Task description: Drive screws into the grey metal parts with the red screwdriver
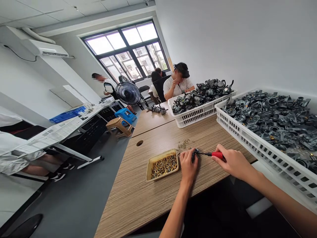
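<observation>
My left hand (188, 165) rests on the wooden table, its fingers wrapped round a small dark metal part (194, 154). To its right, my right hand (232, 161) grips the red handle of a screwdriver (217, 154). The thin shaft points left and its tip meets the dark part; the exact contact is too small to tell. Left of my left hand sits a yellowish tray (148, 171) holding many brass-coloured screws. Some loose screws (183, 144) lie on the table just beyond my left fingers.
A white basket (250, 140) heaped with dark metal parts stands at the right. Another white basket (195, 118) of assemblies is farther back, near a seated person (170, 86). More parts (157, 109) lie beside it. The wooden table (128, 191) ends along its left edge.
</observation>
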`<action>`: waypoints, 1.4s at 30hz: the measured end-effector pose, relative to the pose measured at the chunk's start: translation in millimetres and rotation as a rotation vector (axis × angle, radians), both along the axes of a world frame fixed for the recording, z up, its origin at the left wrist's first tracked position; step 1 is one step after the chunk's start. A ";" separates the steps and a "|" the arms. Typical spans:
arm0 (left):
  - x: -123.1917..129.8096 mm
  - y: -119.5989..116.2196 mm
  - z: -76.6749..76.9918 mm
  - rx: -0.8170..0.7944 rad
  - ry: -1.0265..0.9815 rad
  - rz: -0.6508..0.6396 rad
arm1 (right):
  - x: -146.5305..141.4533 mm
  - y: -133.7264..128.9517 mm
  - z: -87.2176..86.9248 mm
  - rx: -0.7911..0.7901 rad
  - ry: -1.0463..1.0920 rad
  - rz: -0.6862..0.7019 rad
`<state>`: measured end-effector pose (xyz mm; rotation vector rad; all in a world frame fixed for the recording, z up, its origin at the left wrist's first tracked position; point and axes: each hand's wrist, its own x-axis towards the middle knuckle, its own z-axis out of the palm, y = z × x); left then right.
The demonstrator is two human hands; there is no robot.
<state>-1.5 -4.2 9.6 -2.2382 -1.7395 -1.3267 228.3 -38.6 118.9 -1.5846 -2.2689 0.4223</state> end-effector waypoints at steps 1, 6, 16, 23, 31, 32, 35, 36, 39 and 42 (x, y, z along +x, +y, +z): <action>0.1 0.0 0.0 0.001 0.000 -0.001 | 0.0 -0.7 0.5 0.001 0.016 0.009; 0.6 0.3 -0.6 0.009 -0.001 -0.003 | 0.1 -4.8 3.1 0.001 0.108 0.088; 0.6 -0.2 0.3 -0.009 -0.009 -0.002 | -0.5 -2.0 4.5 -0.046 0.080 0.008; -0.3 0.8 -1.2 0.003 0.005 -0.004 | -0.6 -5.5 5.1 -0.021 0.114 0.066; -0.4 0.8 -1.4 0.010 0.010 0.000 | -1.0 -0.9 1.2 -0.037 0.034 -0.008; -0.5 0.8 -1.3 0.009 0.010 0.000 | -1.1 -0.5 0.9 -0.038 0.034 -0.016; -0.5 0.9 -1.2 0.008 0.010 0.000 | -0.9 -0.3 0.9 -0.038 0.057 -0.015; -0.3 0.9 -1.3 0.009 0.010 0.000 | -0.5 -0.1 0.9 -0.038 0.063 -0.012; 0.6 0.8 -1.4 0.014 0.010 0.006 | 1.4 1.2 0.3 -0.023 0.078 -0.003; 1.5 1.0 -1.4 0.022 0.015 0.011 | 2.9 2.8 -0.8 -0.003 0.095 0.000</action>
